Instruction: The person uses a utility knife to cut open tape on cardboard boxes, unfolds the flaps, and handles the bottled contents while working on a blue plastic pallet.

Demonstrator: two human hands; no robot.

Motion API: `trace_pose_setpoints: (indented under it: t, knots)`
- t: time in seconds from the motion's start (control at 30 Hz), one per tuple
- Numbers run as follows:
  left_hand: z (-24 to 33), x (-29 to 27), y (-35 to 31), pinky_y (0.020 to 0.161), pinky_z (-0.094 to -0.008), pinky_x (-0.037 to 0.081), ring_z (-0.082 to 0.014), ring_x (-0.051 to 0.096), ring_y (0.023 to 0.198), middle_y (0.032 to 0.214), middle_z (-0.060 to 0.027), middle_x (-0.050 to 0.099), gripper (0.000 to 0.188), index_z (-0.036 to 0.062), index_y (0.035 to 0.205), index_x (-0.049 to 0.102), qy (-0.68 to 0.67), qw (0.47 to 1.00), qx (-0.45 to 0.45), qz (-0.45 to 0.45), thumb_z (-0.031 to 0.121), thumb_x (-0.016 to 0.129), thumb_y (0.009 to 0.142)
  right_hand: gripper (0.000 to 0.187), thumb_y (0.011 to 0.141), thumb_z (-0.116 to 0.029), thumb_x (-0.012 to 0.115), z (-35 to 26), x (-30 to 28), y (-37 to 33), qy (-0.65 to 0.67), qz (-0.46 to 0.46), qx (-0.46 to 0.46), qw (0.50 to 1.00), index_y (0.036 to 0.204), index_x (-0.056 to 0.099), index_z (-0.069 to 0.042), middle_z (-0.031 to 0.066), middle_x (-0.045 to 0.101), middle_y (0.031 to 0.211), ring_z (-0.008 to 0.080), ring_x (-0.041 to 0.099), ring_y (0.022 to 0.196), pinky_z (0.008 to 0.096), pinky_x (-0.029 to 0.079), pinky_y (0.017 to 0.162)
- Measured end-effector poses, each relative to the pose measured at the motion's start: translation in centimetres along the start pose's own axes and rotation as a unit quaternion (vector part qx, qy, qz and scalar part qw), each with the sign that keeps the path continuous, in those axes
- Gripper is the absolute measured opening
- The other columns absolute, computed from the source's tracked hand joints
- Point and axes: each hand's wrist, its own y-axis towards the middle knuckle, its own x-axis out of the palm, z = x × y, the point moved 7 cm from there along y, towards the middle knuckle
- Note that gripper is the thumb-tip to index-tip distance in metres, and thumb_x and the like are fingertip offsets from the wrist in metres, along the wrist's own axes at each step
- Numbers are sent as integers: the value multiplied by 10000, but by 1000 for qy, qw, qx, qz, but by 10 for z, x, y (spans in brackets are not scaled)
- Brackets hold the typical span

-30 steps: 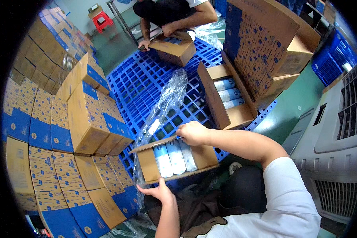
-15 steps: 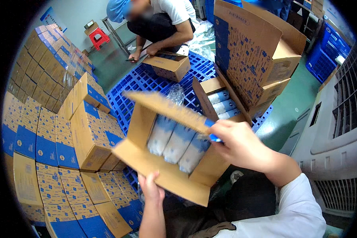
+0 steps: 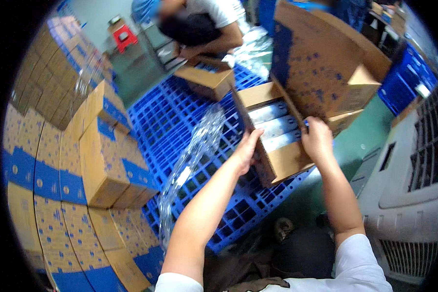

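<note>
An open cardboard carton (image 3: 289, 163) sits tilted on the blue pallet in front of me. Inside lie several white-and-blue wrapped cylinders (image 3: 280, 127), side by side. My left hand (image 3: 248, 152) is closed on the carton's left wall, thumb over the edge. At the opposite wall my right hand (image 3: 318, 140) is closed, with bits of a small blue object showing at its fingers. What kind of object it is, the fingers hide. Right behind the carton stands a larger printed carton (image 3: 321, 63) with raised flaps.
Stacked printed cartons (image 3: 107, 165) fill the left side. Crumpled clear plastic wrap (image 3: 185, 165) lies across the blue pallet (image 3: 160, 107). A co-worker (image 3: 204, 29) crouches at the far side over another open carton (image 3: 204, 80). A white slatted machine (image 3: 409, 194) stands at right.
The carton I held tilted before me no longer shows there. Both hands have moved forward and right, onto the carton beside the large one. The co-worker's hands are now nearer their carton.
</note>
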Motion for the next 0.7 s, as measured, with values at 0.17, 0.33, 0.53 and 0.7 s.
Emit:
trace_pose_setpoints:
  t: [0.17,0.33,0.53,0.7]
  knots:
    - [-31,-39,-18,1033,-591,173,-387,99,1356,1479,-108,187,842,160,1376,319,-66,996,63,11,700,492,753,304,729,-37,613,-78,-47,-19,82,115,-139,980,1025,581,-97,129,545,921,347,578,800,419,475,657]
    - [48,-139,-140,1058,-591,131,-480,29,1337,1450,-270,119,824,112,1307,421,641,596,278,396,456,755,638,154,810,8,543,-167,-43,-50,365,-96,-274,885,955,595,3,145,566,812,265,569,736,312,442,660]
    - [163,-316,-336,913,-518,360,-373,389,1175,1237,-186,476,525,17,1110,555,590,354,68,723,477,437,885,154,902,-72,500,-233,24,-101,486,-467,-156,722,1000,602,-11,46,552,778,79,521,656,226,433,573]
    - [149,-374,-365,985,-443,325,-347,403,1196,1287,-198,445,557,105,1252,471,590,446,-157,654,507,334,892,192,938,-153,472,-252,72,-129,545,-583,-50,601,1054,581,-47,15,574,831,93,542,714,248,470,629]
